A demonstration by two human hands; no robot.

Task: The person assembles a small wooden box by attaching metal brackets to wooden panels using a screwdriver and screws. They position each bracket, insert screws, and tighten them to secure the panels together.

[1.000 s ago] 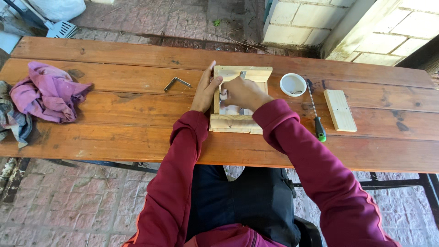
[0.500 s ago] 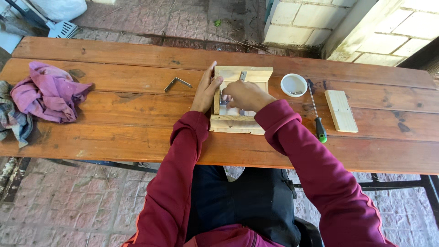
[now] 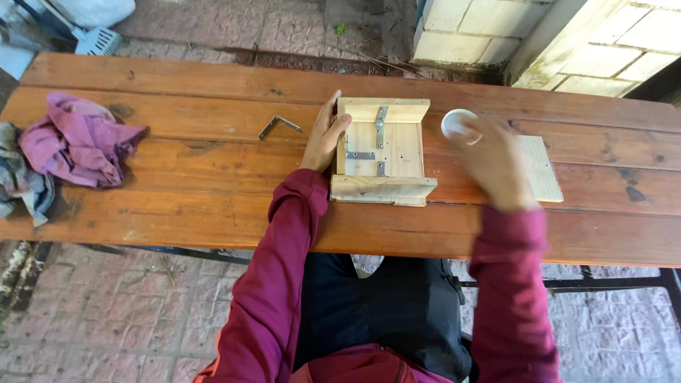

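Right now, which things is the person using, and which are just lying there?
In use:
left hand steadying the wooden box
metal brackets on the box
right hand by the white cup

Lying about:
loose bracket
purple rag
grey rag
flat board

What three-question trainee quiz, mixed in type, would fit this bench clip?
1. True or false: the left hand rests against the wooden box frame.
2. Which thing is the right hand nearest? A) the small white cup B) the purple rag C) the loose metal bracket
3. Fill in: the flat wooden board lies to the ___ of the frame.

Key: 1 true; 2 A; 3 right.
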